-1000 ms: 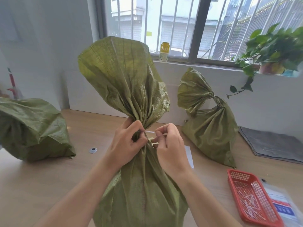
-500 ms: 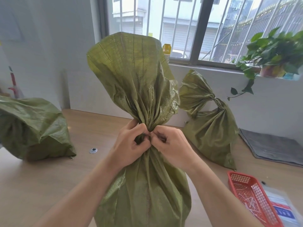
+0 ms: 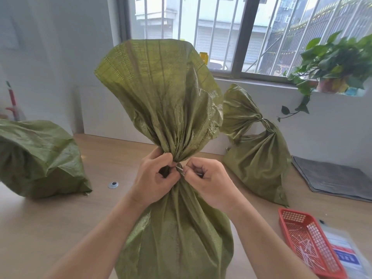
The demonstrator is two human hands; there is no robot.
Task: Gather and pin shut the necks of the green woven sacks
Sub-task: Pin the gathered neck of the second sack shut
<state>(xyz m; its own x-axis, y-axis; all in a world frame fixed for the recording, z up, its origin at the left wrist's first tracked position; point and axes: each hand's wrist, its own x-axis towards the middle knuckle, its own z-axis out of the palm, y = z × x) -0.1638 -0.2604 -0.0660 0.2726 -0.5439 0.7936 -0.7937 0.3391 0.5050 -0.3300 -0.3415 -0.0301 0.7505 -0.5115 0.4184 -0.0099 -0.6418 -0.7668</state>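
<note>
A green woven sack (image 3: pixel 177 238) stands upright on the table right in front of me, its neck gathered and its top flaring above. My left hand (image 3: pixel 155 180) grips the gathered neck from the left. My right hand (image 3: pixel 207 182) pinches a thin metal pin (image 3: pixel 179 168) at the neck, close against the left fingers. A second sack (image 3: pixel 259 158) with its neck bound leans against the wall at the right. A third sack (image 3: pixel 38 160) lies slumped at the left.
A red mesh basket (image 3: pixel 298 220) holding several thin pins sits at the front right beside a plastic packet (image 3: pixel 346 256). A folded grey cloth (image 3: pixel 332 178) lies at the right. A small round disc (image 3: pixel 113 184) rests on the wooden table (image 3: pixel 40 228). A potted plant (image 3: pixel 334 63) stands on the sill.
My right hand has closed in on the sack's neck beside my left hand. The view has shifted a little; the sack's top has tilted slightly right.
</note>
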